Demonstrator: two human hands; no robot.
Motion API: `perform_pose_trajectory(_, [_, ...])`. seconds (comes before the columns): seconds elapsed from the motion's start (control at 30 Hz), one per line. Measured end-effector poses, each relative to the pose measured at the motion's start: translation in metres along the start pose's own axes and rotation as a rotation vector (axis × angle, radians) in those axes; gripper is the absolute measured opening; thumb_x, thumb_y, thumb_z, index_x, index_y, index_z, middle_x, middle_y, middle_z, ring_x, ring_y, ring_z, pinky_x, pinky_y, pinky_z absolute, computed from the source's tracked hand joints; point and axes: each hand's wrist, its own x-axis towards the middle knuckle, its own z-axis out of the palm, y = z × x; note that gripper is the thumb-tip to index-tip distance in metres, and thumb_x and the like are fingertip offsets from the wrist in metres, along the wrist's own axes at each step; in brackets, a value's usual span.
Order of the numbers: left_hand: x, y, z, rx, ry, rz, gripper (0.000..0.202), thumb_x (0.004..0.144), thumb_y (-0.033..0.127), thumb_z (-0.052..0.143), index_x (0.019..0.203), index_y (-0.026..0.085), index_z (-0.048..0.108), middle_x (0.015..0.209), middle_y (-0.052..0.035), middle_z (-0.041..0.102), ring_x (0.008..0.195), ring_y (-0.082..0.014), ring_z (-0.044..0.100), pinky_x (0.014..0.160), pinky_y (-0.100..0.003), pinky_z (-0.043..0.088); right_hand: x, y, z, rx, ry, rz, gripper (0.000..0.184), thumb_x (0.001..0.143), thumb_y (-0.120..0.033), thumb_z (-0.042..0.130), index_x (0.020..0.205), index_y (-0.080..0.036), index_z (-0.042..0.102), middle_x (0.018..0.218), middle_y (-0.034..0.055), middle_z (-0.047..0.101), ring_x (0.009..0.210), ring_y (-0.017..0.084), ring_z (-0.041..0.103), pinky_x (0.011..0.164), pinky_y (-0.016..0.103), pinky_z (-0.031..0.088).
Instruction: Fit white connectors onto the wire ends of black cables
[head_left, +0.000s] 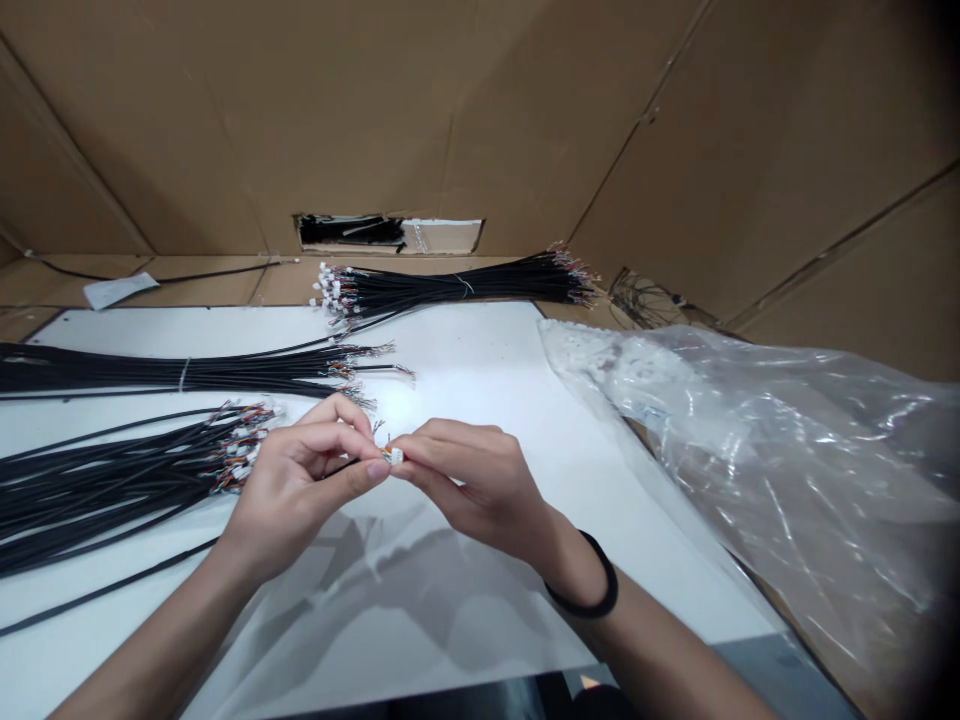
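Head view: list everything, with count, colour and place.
Wired connector: one, white, between the hands
Cable bundles: three, black, back and left
Loose cables: several, black, left
Slip: one, white, back left
Plastic bag: one, clear, right
Cardboard slot: one, brown-framed, back centre
Cardboard panels: several, brown, back and sides
Tabletop: one, white, beneath hands
Wristband: one, black, right wrist
Left hand: one, bare, centre left
Right hand: one, bare, centre

The connector (396, 456) looks plastic, the sheeting (795, 450) glossy.

White tabletop (495, 370) beneath black cable bundles (112, 370) and, apparently, part of a clear plastic bag (765, 440) at right.
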Motion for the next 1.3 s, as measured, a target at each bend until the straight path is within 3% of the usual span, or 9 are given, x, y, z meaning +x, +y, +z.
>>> perform_pose_trajectory(0.2, [0.002, 0.001, -0.001, 0.034, -0.01, 0.021, 0.009, 0.077, 0.024, 0.073, 0.069, 0.022, 0.073, 0.08, -0.0014, 0.048, 0.071, -0.0109, 0.049, 0.057, -0.019, 0.039, 0.0, 0.0, 0.0, -0.001, 0.004, 0.012, 0.01, 0.094, -0.016, 0.055, 0.089, -0.014, 0.064, 0.077, 0.0059, 0.068, 0.068, 0.012, 0.061, 0.059, 0.022, 0.048])
perform_pose_trajectory(0.37, [0.0, 0.0, 0.0, 0.035, 0.042, 0.054, 0.007, 0.076, 0.021, 0.074, 0.069, 0.019, 0.073, 0.091, -0.0035, 0.05, 0.074, -0.0107, 0.053, 0.056, -0.018, 0.04, 0.001, 0.002, 0.001, -0.055, 0.02, 0.003, 0.013, 0.093, -0.015, 0.055, 0.083, -0.014, 0.064, 0.071, 0.0056, 0.066, 0.064, 0.013, 0.059, 0.056, 0.023, 0.046])
perform_pose_trajectory(0.57, [-0.001, -0.002, -0.001, -0.185, 0.082, 0.071, 0.005, 0.08, 0.022, 0.07, 0.083, 0.019, 0.068, 0.105, -0.0028, 0.049, 0.056, -0.0045, 0.051, 0.049, -0.021, 0.041, 0.0, 0.0, 0.005, -0.16, 0.107, -0.032, 0.009, 0.092, -0.015, 0.055, 0.09, -0.014, 0.065, 0.074, 0.0064, 0.067, 0.064, 0.014, 0.06, 0.057, 0.024, 0.048])
perform_pose_trajectory(0.8, [-0.001, 0.001, 0.004, -0.283, 0.126, 0.0, 0.022, 0.088, 0.03, 0.06, 0.072, 0.015, 0.065, 0.085, -0.002, 0.052, 0.053, -0.0072, 0.05, 0.044, -0.021, 0.04, -0.002, -0.004, 0.006, -0.188, 0.162, -0.109, 0.016, 0.088, -0.011, 0.058, 0.103, -0.015, 0.063, 0.079, 0.0068, 0.069, 0.065, 0.014, 0.064, 0.057, 0.023, 0.051])
perform_pose_trajectory(1.07, [-0.004, 0.001, 0.004, -0.342, 0.118, 0.042, 0.019, 0.085, 0.027, 0.063, 0.074, 0.014, 0.07, 0.086, -0.0048, 0.055, 0.054, -0.0087, 0.052, 0.045, -0.023, 0.044, -0.004, -0.007, 0.007, -0.238, 0.188, -0.149, 0.022, 0.088, -0.011, 0.057, 0.11, -0.016, 0.058, 0.073, 0.0049, 0.067, 0.059, 0.014, 0.06, 0.051, 0.024, 0.047])
perform_pose_trajectory(1.17, [-0.004, -0.001, 0.005, -0.356, 0.131, 0.016, 0.01, 0.084, 0.024, 0.063, 0.085, 0.017, 0.071, 0.088, -0.0037, 0.058, 0.053, -0.0082, 0.054, 0.046, -0.023, 0.044, -0.005, -0.007, 0.007, -0.261, 0.178, -0.167, 0.023, 0.088, -0.01, 0.057, 0.11, -0.015, 0.057, 0.073, 0.0063, 0.067, 0.061, 0.015, 0.06, 0.053, 0.025, 0.048])
perform_pose_trajectory(1.3, [-0.004, 0.001, 0.006, -0.325, 0.154, -0.025, 0.014, 0.083, 0.025, 0.066, 0.095, 0.019, 0.067, 0.086, -0.0027, 0.062, 0.05, -0.0079, 0.054, 0.045, -0.022, 0.044, -0.004, -0.009, 0.006, -0.276, 0.159, -0.133, 0.022, 0.088, -0.012, 0.057, 0.11, -0.016, 0.059, 0.077, 0.0064, 0.068, 0.064, 0.015, 0.063, 0.054, 0.024, 0.05])
